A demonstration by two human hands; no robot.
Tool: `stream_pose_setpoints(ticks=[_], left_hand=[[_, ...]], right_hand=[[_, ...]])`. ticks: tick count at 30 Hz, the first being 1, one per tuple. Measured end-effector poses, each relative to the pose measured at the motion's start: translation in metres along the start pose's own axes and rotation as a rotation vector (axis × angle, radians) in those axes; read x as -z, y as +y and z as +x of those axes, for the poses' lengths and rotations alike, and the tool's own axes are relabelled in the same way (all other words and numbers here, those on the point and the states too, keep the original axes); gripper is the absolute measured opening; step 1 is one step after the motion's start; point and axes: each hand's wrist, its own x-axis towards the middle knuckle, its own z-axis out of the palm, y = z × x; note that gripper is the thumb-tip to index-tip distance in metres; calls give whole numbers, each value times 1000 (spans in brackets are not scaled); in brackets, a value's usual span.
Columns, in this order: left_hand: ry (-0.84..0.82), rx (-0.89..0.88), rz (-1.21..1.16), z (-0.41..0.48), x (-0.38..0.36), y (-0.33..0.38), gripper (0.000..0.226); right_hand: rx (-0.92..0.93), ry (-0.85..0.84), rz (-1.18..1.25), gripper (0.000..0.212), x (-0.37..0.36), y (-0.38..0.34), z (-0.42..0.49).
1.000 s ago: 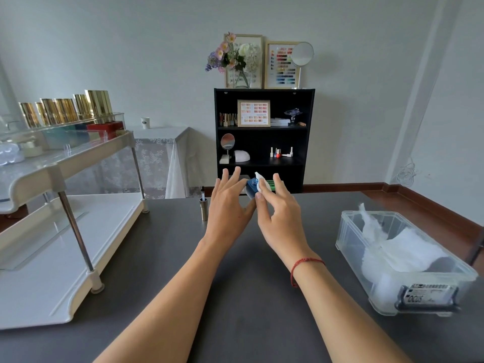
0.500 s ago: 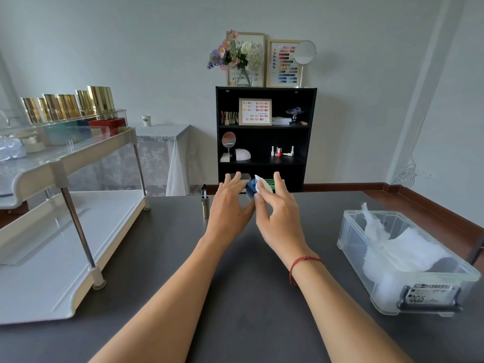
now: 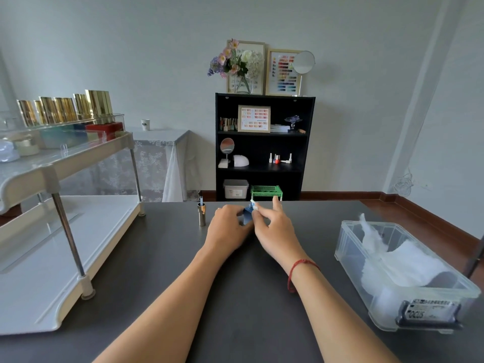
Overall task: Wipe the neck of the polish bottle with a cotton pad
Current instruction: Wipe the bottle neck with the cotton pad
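The dark table (image 3: 157, 258) fills the foreground. A black bookcase (image 3: 264, 148) stands against the far wall.

The left hand (image 3: 227, 229) grips the blue bottle (image 3: 247, 215) at mid-table, toward the far edge. Its curled fingers hide most of the bottle body, so it cannot be told whether the base touches the table. The right hand (image 3: 275, 229) pinches the white pad (image 3: 253, 205) against the top of the bottle, with one finger raised. The pad covers the neck. The two hands are close together at the bottle.

Compared with half a second ago, both hands sit lower, near the table. The left fingers are now curled instead of spread.

The metal cap (image 3: 201, 214), brush pointing up, stands just left of the left hand and apart from it. A white rack (image 3: 65, 258) occupies the left side of the table. A clear bin (image 3: 351, 247) holding white material sits at the right. Bare table lies between the right hand and the bin, and on either side of the forearms.
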Motion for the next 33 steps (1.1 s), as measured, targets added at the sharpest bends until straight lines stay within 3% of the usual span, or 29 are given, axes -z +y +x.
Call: stream_pose_setpoints(ticks=[5, 9, 13, 16, 22, 29, 33], left_hand=[[-9, -18, 4, -3, 4, -1, 18], [-69, 25, 27, -2, 6, -7, 42], [-242, 83, 152, 1, 5, -8, 62], [-280, 55, 155, 3, 5, -8, 54], [-164, -6, 114, 4, 5, -10, 36], [258, -284, 106, 7, 6, 0, 25], [303, -332, 113, 4, 4, 4, 24]], right_hand=[[-34, -35, 42, 36, 3, 2, 5], [-39, -49, 36, 37, 2, 3, 3], [-38, -58, 19, 37, 2, 2, 2], [-38, -55, 24, 37, 4, 1, 2], [-22, -38, 72, 37, 5, -2, -1], [154, 145, 141, 39, 6, -18, -5], [166, 200, 197, 37, 5, -24, -5]])
